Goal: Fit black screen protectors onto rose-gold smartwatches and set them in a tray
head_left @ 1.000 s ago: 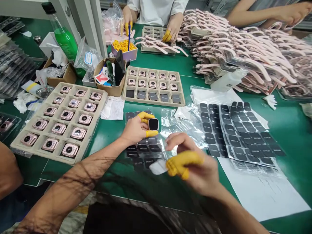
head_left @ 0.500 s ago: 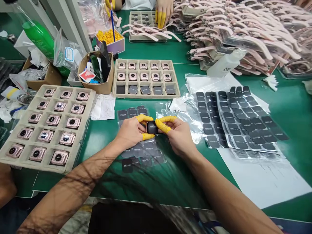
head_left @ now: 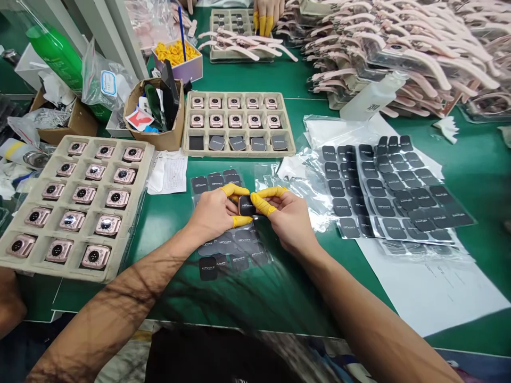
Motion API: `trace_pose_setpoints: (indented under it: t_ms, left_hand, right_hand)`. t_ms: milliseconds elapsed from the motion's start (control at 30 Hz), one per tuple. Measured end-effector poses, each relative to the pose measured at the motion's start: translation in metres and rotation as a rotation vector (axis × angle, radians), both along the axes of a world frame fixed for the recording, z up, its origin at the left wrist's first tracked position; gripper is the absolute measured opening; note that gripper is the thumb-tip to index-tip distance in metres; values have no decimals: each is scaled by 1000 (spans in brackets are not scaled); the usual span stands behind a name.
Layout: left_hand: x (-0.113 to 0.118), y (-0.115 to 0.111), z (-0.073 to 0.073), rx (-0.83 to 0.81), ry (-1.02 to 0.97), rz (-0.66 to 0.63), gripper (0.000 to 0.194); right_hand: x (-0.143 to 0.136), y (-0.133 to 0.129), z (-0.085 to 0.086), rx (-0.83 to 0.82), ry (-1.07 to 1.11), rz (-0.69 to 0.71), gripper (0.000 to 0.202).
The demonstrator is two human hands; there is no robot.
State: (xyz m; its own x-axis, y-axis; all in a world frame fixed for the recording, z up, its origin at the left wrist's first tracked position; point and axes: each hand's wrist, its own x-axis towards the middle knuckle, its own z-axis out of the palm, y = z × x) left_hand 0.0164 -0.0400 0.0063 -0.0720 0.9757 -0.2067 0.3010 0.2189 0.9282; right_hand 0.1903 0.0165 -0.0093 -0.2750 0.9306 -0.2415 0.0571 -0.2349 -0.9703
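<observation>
Both hands wear yellow finger cots. My left hand (head_left: 209,214) grips a smartwatch (head_left: 246,205) by its left side, thumb below and index finger above. The watch's dark face, bearing pale lettering, points up at me. My right hand (head_left: 290,219) is closed at the right edge, thumb pressed on the face. Whether a separate film lies between those fingers and the watch is hidden. Just beneath, sheets of dark square screen films (head_left: 227,246) lie on the green table. Past my hands, a tray (head_left: 239,154) holds several watches, with dark faces up in its front row.
A larger tray (head_left: 85,270) of pink watches lies at left. More film sheets (head_left: 377,205) rest on white paper (head_left: 431,292) at right, near a white bottle (head_left: 373,98). Pink straps (head_left: 399,48) pile up behind. Another person's hand (head_left: 268,13) works at a far tray.
The view has shifted slightly. Both hands stay closed at the watch, and my right thumb has moved a little along its edge.
</observation>
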Motion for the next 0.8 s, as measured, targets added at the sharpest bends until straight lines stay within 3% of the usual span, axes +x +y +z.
trace_pose_setpoints:
  t_ms: [200, 467, 800]
  left_hand:
    - [0, 0, 1, 2, -26, 12, 55]
    - [2, -1, 0, 20, -8, 59, 55]
    - [3, -1, 2, 18, 10, 44, 53]
  right_hand:
    - [-1, -2, -1, 63, 28, -119, 58]
    - [5, -1, -6, 63, -6, 68, 47]
    - [4, 0, 8, -48, 57, 4, 52]
